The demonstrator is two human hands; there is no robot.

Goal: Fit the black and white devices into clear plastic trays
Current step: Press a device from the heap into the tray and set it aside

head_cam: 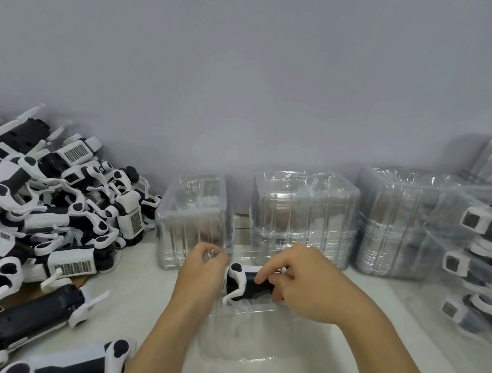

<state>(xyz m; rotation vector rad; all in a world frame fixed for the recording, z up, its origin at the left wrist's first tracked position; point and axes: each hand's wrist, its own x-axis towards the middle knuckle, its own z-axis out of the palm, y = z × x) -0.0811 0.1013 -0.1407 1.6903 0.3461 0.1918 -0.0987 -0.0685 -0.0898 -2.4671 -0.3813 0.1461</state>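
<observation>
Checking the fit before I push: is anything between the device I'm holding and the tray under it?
Nothing visible. The right hand holds the device right at the clear tray, whose edge the left hand pinches.

left hand (201, 267) grips tray (237, 329) | right hand (299, 277) pinches device (247, 282)

Both my forearms reach in from the lower edge and meet near the middle, bare to the elbow. My left hand (201, 267) is turned knuckles-up, its fingers curled and pinching at the fingertips. My right hand (299, 277) lies just beside it, wrist bent inward, fingers curled down with the thumb tucked under them, gripping. The two hands are close but apart.
</observation>
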